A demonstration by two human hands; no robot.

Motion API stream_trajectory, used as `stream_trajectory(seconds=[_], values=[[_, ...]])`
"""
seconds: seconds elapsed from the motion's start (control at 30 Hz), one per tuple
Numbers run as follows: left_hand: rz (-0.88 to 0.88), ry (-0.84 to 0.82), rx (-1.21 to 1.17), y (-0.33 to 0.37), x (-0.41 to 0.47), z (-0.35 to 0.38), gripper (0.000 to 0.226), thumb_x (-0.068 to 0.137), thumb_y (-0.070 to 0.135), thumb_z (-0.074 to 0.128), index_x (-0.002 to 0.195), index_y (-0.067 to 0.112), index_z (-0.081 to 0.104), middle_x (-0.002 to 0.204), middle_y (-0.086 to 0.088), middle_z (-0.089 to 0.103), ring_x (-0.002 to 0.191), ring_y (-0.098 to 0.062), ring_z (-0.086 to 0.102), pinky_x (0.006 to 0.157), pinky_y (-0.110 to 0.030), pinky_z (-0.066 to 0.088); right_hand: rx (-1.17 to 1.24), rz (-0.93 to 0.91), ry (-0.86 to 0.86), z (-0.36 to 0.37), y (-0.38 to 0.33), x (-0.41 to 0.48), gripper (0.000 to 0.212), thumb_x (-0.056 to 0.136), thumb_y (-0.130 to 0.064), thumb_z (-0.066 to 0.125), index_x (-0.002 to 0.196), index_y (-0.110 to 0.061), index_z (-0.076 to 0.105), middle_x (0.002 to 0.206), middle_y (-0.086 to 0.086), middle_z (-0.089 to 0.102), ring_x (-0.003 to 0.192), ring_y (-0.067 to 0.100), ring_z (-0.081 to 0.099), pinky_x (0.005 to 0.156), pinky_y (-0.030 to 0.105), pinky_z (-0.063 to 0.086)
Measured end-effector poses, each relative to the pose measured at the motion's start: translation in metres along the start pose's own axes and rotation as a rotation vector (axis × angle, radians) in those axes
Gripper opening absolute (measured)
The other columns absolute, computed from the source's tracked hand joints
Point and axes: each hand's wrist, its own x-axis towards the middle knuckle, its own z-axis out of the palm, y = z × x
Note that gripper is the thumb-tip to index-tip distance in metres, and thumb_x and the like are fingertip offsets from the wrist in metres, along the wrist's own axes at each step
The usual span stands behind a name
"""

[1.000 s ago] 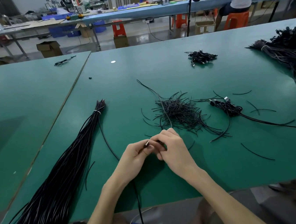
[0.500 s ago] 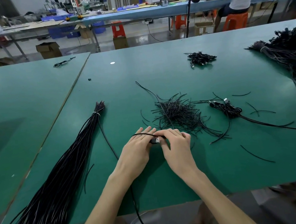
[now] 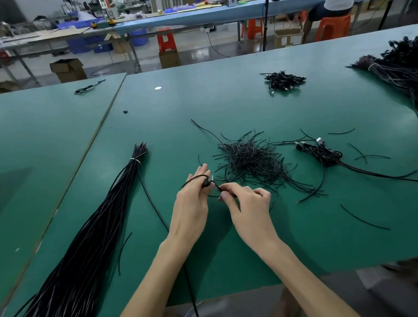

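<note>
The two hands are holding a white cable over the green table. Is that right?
Not quite. The cable is black, not white. The head view shows the left hand and the right hand both holding it over the green table.

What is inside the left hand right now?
The left hand holds a black cable looped over its fingers, the plug at the fingertips; the right hand pinches the cable beside it. The palm side is hidden by the hand's back.
</note>
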Motion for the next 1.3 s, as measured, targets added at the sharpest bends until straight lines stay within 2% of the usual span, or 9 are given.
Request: stream_trajectory(seconds=[0.1,0.23,0.43,0.57,0.73,0.9,1.03,1.17,1.3], values=[[-0.105,-0.037,-0.121,-0.002,-0.004,0.006,0.033,0.105,0.001,0.051,0.135,0.005,0.063,0.144,0.01,0.056,0.131,0.006,0.049,0.116,-0.015,0.032,0.025,0.036,-0.035,0.0,0.002,0.001,0.019,0.109,-0.028,0.048,0.111,-0.028,0.067,0.094,-0.013,0.072,0.094,0.006,0.059,0.102,0.029,0.024],[-0.184,-0.064,-0.144,-0.006,-0.005,0.005,0.023,0.107,0.011,0.05,0.112,0.009,0.073,0.1,0.031,0.065,0.093,0.0,0.058,0.091,-0.018,0.044,0.141,0.018,-0.048,-0.002,0.002,0.0,0.021,0.109,-0.022,0.047,0.101,-0.029,0.066,0.084,-0.013,0.069,0.091,0.006,0.059,0.097,0.015,0.022],[-0.172,-0.261,-0.451,-0.002,-0.002,-0.008,0.037,0.106,0.025,0.047,0.122,0.001,0.071,0.139,0.007,0.064,0.132,-0.002,0.055,0.111,-0.018,0.04,0.218,-0.051,-0.028,-0.006,-0.002,-0.001,0.019,0.108,-0.021,0.05,0.106,-0.029,0.067,0.085,-0.014,0.07,0.096,0.001,0.056,0.097,0.012,0.024],[-0.165,-0.327,-0.563,-0.005,-0.006,-0.015,0.04,0.11,0.029,0.041,0.134,0.01,0.065,0.144,0.009,0.061,0.138,-0.005,0.051,0.113,-0.018,0.038,0.214,-0.115,-0.067,-0.007,-0.004,-0.002,0.017,0.107,-0.019,0.054,0.108,-0.026,0.07,0.085,-0.013,0.069,0.093,0.004,0.057,0.099,0.019,0.027],[-0.193,-0.43,-0.666,-0.011,-0.005,-0.019,0.044,0.112,0.04,0.038,0.138,0.016,0.064,0.148,0.0,0.058,0.142,-0.017,0.048,0.119,-0.038,0.035,0.192,-0.181,-0.017,-0.008,-0.007,-0.004,0.018,0.105,-0.017,0.056,0.111,-0.023,0.072,0.091,-0.015,0.068,0.093,0.003,0.059,0.097,0.022,0.031],[-0.242,-0.446,-0.724,-0.013,-0.005,-0.021,0.045,0.109,0.047,0.043,0.131,0.018,0.069,0.142,-0.004,0.063,0.139,-0.02,0.053,0.118,-0.033,0.037,0.164,-0.23,-0.011,-0.009,-0.01,-0.005,0.019,0.105,-0.013,0.055,0.114,-0.02,0.071,0.1,-0.019,0.067,0.095,0.003,0.059,0.096,0.029,0.036],[-0.224,-0.482,-0.759,-0.012,-0.005,-0.023,0.049,0.113,0.042,0.035,0.136,0.012,0.065,0.146,-0.007,0.059,0.139,-0.024,0.052,0.113,-0.028,0.041,0.106,-0.252,-0.062,-0.01,-0.014,-0.007,0.02,0.105,-0.013,0.055,0.117,-0.016,0.071,0.104,-0.01,0.071,0.101,0.01,0.061,0.098,0.035,0.037],[-0.217,-0.499,-0.838,-0.011,-0.005,-0.025,0.055,0.114,0.041,0.029,0.138,0.004,0.061,0.147,-0.014,0.057,0.138,-0.033,0.052,0.111,-0.037,0.045,0.05,-0.281,-0.167,-0.007,-0.015,-0.009,0.021,0.105,-0.017,0.055,0.12,-0.013,0.069,0.111,-0.005,0.072,0.105,0.019,0.061,0.098,0.034,0.042],[-0.235,-0.392,-1.14,-0.014,-0.003,-0.029,0.061,0.114,0.038,0.024,0.139,-0.009,0.054,0.15,-0.023,0.051,0.143,-0.037,0.046,0.113,-0.039,0.043,0.163,-0.155,-0.322,-0.004,-0.012,-0.009,0.018,0.106,-0.019,0.053,0.115,-0.015,0.068,0.1,-0.005,0.072,0.096,0.021,0.063,0.092,0.039,0.051]])
